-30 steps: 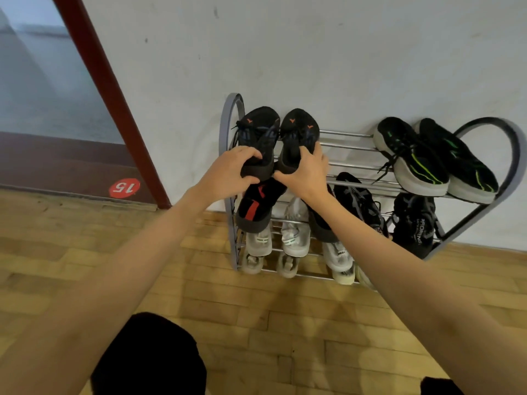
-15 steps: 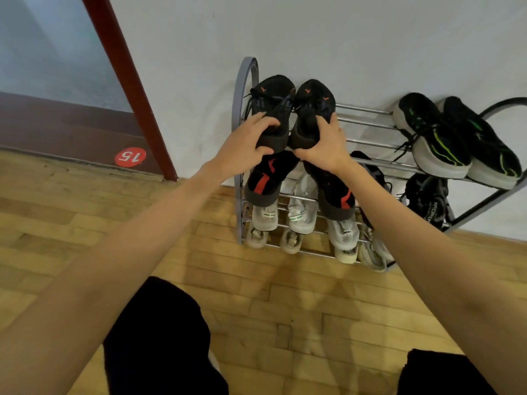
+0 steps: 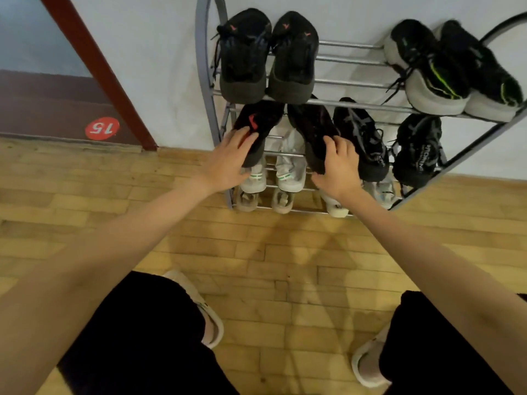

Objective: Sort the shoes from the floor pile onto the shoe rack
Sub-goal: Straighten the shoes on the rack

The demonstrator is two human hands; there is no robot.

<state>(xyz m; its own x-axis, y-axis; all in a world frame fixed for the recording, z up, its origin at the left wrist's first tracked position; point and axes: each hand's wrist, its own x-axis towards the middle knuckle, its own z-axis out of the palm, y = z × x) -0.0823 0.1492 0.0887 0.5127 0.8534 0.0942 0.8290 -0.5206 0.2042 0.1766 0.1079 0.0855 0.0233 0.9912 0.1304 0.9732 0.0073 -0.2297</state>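
Head view, sole view. Shoe rack (image 3: 205, 81), grey metal, against the far wall; tiers tilted so heels face the near side. Top tier: black pair with orange marks (image 3: 269, 55) at left, heels against the front bar, set down and untouched; black-and-green pair (image 3: 453, 69) at right. Middle tier: black shoe with red mark (image 3: 256, 124) under the left hand (image 3: 228, 163), fingers spread flat on its heel; second black shoe (image 3: 313, 132) under the right hand (image 3: 339, 166), fingers curled loosely over its heel; likely nudging the pair straight, neither gripped. Lower tiers: pale shoes (image 3: 285, 172). No floor pile in view.
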